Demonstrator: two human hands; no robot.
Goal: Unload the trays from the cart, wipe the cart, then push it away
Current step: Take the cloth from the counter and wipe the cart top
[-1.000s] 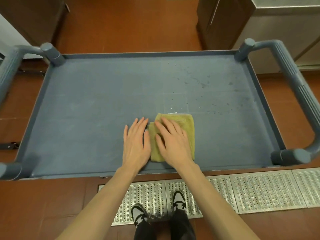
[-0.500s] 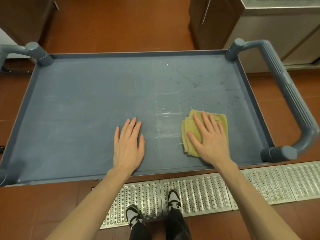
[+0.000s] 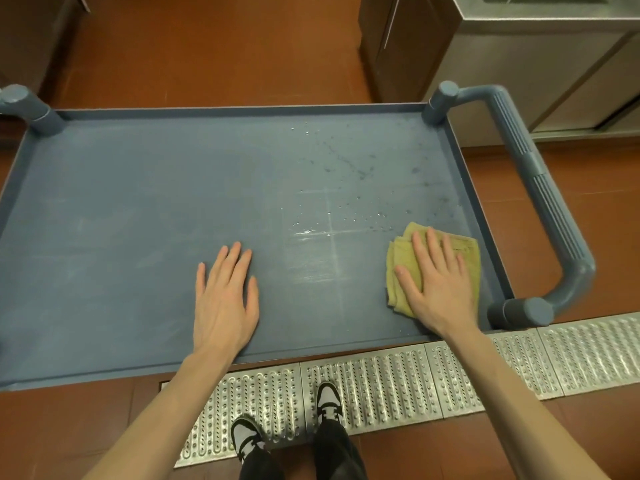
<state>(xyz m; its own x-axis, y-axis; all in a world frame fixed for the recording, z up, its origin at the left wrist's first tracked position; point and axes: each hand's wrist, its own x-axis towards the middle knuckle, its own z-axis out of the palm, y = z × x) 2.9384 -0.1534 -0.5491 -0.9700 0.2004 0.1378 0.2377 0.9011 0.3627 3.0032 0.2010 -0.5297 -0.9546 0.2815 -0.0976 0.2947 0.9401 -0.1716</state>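
At lower centre of the frame I see my left hand (image 3: 225, 299) flat, fingers straight, on the matte blue plastic cart (image 3: 121, 209). Lower right, my right hand (image 3: 440, 289) presses flat on a folded yellow terry cloth (image 3: 403, 258) beside the ribbed handle (image 3: 550, 209). No writing is legible.

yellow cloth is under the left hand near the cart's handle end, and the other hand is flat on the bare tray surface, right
Not quite: the head view shows the yellow cloth under the right hand, not the left. It does lie near the cart's handle end. The left hand is the one lying flat on the bare cart surface.
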